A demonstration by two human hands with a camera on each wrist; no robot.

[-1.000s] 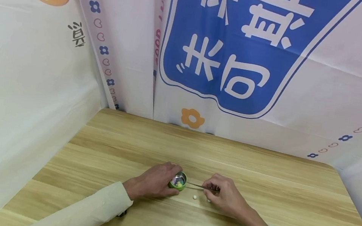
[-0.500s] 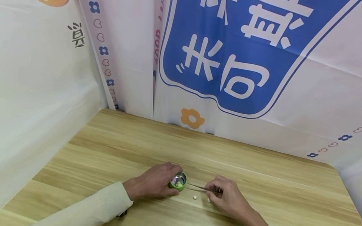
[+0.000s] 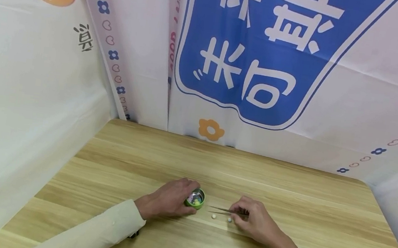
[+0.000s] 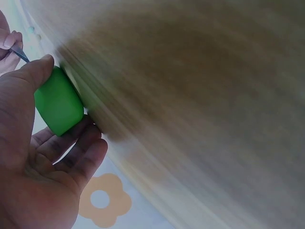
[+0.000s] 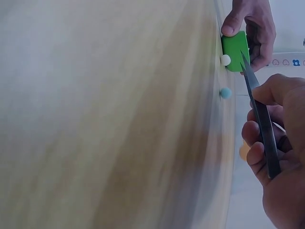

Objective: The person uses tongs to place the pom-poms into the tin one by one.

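Tweezers pinched in right hand, fingers curled, prongs apart, pointing left; left hand grips green tin, thumb near side, fingers far side.

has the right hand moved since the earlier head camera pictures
Yes. In the head view, the right hand has shifted rightward and slightly toward the person, away from the green tin, judged against the printed orange flower.
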